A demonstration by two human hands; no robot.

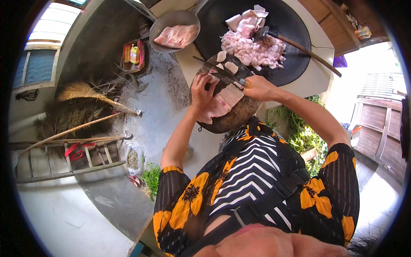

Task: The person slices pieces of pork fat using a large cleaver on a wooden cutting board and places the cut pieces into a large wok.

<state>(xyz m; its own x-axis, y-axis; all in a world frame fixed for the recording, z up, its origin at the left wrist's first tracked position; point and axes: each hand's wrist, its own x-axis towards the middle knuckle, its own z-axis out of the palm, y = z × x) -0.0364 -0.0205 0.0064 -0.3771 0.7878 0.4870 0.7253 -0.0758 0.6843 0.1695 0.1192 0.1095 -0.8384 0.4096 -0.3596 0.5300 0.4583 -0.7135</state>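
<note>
My right hand (258, 88) grips the handle of a kitchen knife (221, 74), its dark blade slanting across a round, dark chopping board (242, 114). My left hand (203, 88) has curled fingers on a pale piece of fatty meat (212, 78) close to the blade. A larger slab of pale fatty meat (226, 98) lies on the board between my hands. Past the blade are a few loose cut pieces (231, 67). Beyond the board, a large black wok (295, 69) holds a heap of small cut fatty pieces (247, 48), with bigger pale pieces (249, 19) behind.
A wooden-handled utensil (305, 51) rests in the wok, its handle jutting past the rim. Left of it, a metal pan (157, 30) holds another meat slab (176, 36). On the floor side are a straw broom (83, 92), a wooden ladder (77, 172) and green leafy plants (152, 178).
</note>
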